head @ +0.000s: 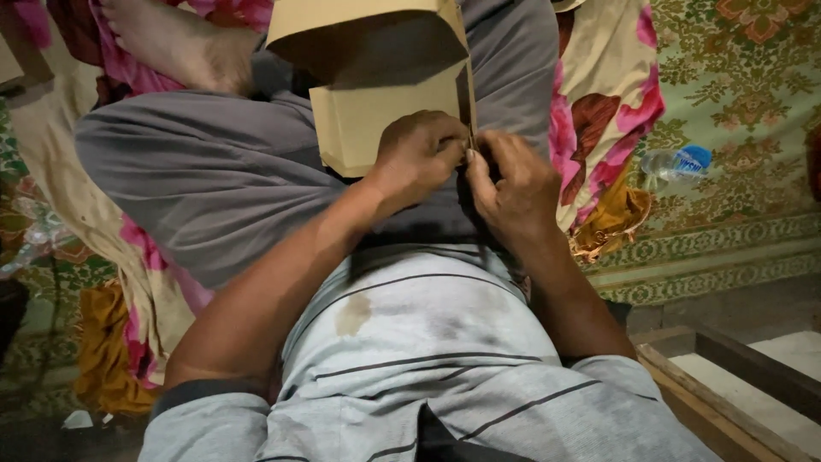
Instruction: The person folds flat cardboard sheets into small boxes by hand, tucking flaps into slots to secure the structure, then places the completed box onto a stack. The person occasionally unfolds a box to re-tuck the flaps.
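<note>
A folded brown paper bag (376,77) rests on my lap over grey trousers (214,171). My left hand (419,154) presses on the bag's lower right corner, fingers curled over the paper. My right hand (513,184) pinches the bag's right edge beside it, thumb and fingers closed on the fold. The two hands touch each other at the edge. I sit cross-legged, and a bare foot (180,43) shows at the top left.
A floral pink and cream cloth (607,111) lies under my legs on a green patterned carpet (735,128). A clear plastic bottle with a blue label (676,162) lies on the carpet at right. A wooden frame (727,385) stands at bottom right.
</note>
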